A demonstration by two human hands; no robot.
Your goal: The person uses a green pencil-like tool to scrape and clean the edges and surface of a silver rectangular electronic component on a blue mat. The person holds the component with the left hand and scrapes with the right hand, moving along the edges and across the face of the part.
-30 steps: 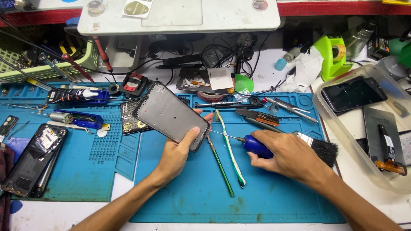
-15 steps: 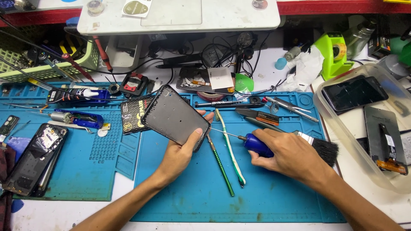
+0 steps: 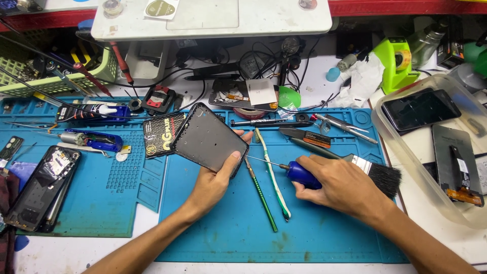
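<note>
A small black packet with gold print (image 3: 162, 134) lies flat on the blue mat (image 3: 223, 223), just left of the dark phone frame (image 3: 209, 138). The left hand (image 3: 215, 180) reaches up from below, fingers closed around the frame's lower edge, tilting it above the mat. The right hand (image 3: 342, 185) lies knuckles-up, fingers gripping a blue-handled screwdriver (image 3: 291, 171) whose tip points at the frame.

white bench (image 3: 91, 253) | blue mat (image 3: 314, 233) | clear tub (image 3: 406, 152) | green basket (image 3: 30, 83)
</note>
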